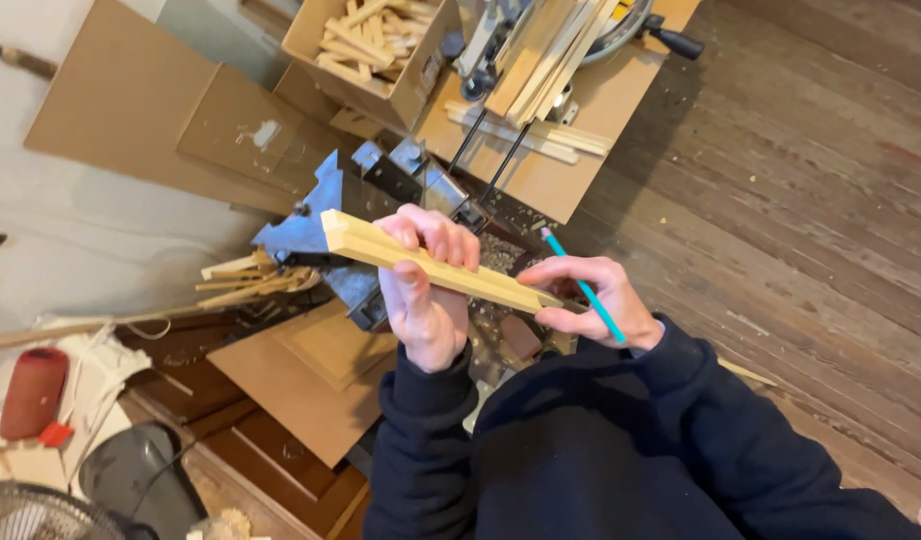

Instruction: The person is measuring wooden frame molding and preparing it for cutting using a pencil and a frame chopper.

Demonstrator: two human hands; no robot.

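Observation:
My left hand (428, 290) grips a pale wooden moulding strip (356, 241) around its middle, holding it slanted in the air above a metal saw base (311, 228). My right hand (593, 298) holds a teal pencil (581, 283) and also pinches the strip's near end with the fingertips. The pencil's tip points up and away from the wood. Both sleeves are dark blue.
A cardboard box of wood offcuts (376, 50) stands at the top, beside a mitre saw stacked with long wood strips (541, 60). Cardboard sheets (151, 110) lean at the left. Brown cabinet panels (311, 375) lie below. A red cylinder (33, 392) and a fan (41, 515) sit bottom left. Plank floor spreads to the right.

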